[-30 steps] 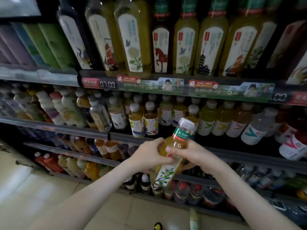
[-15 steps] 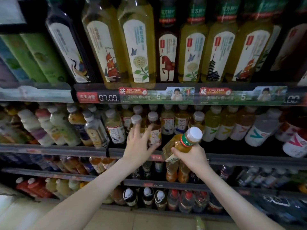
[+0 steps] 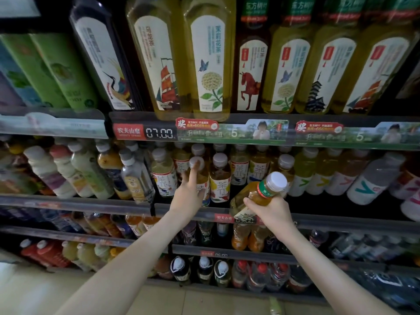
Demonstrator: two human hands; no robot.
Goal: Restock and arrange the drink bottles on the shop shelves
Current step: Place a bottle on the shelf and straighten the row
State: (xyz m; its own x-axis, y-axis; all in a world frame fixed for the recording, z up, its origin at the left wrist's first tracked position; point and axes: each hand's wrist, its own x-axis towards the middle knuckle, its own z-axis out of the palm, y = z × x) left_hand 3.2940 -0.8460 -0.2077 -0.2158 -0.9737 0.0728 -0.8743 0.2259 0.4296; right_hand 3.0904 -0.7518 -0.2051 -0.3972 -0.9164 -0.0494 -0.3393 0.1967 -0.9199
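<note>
My right hand [image 3: 271,210] grips an amber tea bottle [image 3: 256,194] by its shoulder. The bottle has a white cap and a green neck band, and it leans cap-up to the right in front of the middle shelf [image 3: 127,206]. My left hand [image 3: 189,193] reaches into that shelf's front row. Its straight fingers touch a small tea bottle with a white cap [image 3: 197,163]. A matching bottle [image 3: 220,178] stands just right of it. Between that bottle and the yellow-green ones further right is a dark gap [image 3: 238,194].
Tall tea bottles [image 3: 211,64] line the top shelf above a price strip [image 3: 145,131]. Milky and juice bottles [image 3: 68,171] fill the middle shelf's left side and pale bottles [image 3: 368,180] its right. Lower shelves [image 3: 227,253] hold more drinks. Tiled floor [image 3: 34,289] lies below.
My left hand let go of the held bottle and reached up to the shelf bottle. My right hand raised the tea bottle alone toward the middle shelf. The camera moved closer.
</note>
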